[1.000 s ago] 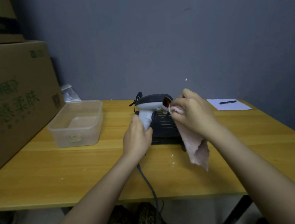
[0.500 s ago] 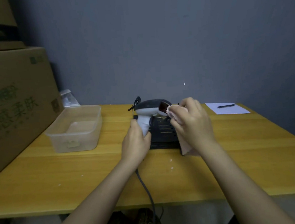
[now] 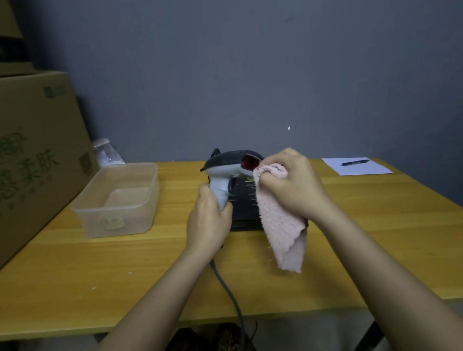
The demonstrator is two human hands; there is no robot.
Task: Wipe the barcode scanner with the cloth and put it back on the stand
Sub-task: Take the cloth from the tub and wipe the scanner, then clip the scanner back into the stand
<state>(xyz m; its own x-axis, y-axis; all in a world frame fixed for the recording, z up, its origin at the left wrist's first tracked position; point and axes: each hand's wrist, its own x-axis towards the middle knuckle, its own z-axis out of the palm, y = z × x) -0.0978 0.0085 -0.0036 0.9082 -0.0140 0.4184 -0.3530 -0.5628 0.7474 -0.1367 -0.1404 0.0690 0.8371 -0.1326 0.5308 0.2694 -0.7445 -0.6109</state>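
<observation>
The barcode scanner has a dark head, a red window and a white handle. My left hand grips that handle and holds the scanner upright above the table. My right hand is closed on a pink cloth, pressing a bunched part against the red window while the rest hangs down. A black stand lies flat on the table behind both hands, partly hidden. The scanner's grey cable runs down off the table's front edge.
A clear plastic tub sits to the left on the wooden table. A big cardboard box stands at the far left. A sheet of paper with a pen lies at the back right.
The cloth's free end hangs lower and shows below my right hand again. My right hand shifted slightly on the scanner window. The left hand kept its hold.
</observation>
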